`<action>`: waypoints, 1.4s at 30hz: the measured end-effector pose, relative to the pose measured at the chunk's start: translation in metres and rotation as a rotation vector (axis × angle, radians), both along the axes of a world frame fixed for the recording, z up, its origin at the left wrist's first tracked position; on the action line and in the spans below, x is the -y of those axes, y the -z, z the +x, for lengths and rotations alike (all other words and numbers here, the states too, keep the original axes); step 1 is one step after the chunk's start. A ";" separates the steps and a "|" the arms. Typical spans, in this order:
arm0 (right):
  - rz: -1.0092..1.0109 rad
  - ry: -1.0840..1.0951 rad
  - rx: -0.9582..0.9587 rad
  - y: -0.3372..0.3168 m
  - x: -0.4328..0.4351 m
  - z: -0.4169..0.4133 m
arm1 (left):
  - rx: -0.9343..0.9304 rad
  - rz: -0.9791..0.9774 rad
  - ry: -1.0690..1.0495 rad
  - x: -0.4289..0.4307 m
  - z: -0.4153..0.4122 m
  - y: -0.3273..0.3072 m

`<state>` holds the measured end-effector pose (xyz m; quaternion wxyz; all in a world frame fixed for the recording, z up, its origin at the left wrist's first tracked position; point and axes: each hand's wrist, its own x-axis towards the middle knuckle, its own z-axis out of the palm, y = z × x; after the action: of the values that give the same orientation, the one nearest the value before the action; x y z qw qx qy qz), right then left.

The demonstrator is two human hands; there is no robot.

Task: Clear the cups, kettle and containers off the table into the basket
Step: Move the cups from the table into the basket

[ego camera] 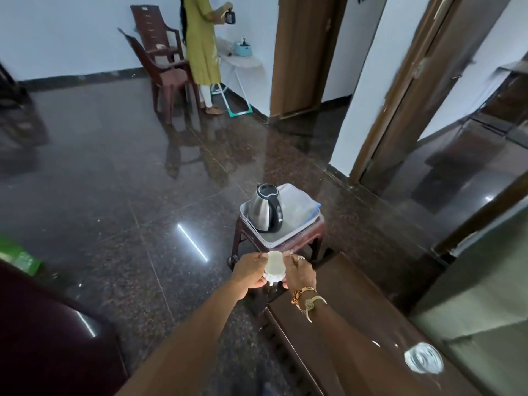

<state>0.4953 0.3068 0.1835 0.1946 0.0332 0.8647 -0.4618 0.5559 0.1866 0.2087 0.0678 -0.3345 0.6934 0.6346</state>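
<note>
White cup [275, 267] in curled fingers of L hand [251, 275] & R hand [300, 274], near basket [285, 234] w/ kettle [265, 210]

The room is dim and evenly lit, with a cool cast on the wall [71, 32]. The polished floor [114, 167] mirrors the furniture darkly and carries one sharp white streak [192, 242] of reflected light. The kettle [264, 208] shows soft highlights, and the cup [275, 267] is bleached pale. Wide-angle distortion bows the door frame [400, 90], and the glass [423, 358] near the lower right corner is smeared with blur.
</note>
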 end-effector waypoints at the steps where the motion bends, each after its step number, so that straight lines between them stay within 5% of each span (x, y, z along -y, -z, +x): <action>1: -0.012 -0.008 0.003 -0.001 0.009 -0.001 | 0.001 0.013 -0.021 0.008 -0.002 0.003; 6: -0.058 -0.048 0.001 -0.002 0.053 -0.021 | 0.070 0.094 -0.228 0.047 -0.023 0.003; 20: -0.079 -0.039 -0.018 0.007 0.130 -0.113 | 0.039 0.146 -0.243 0.130 -0.111 -0.002; 31: 0.014 0.256 -0.021 -0.025 0.134 -0.162 | -0.010 0.103 0.163 0.146 -0.213 0.008; 42: 0.046 0.504 0.024 0.005 0.092 -0.203 | 0.064 0.176 0.303 0.101 -0.282 0.019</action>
<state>0.2924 0.2144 0.1786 0.0827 0.2579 0.8369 -0.4756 0.2742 0.0852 0.1897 0.2139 -0.2389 0.6753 0.6642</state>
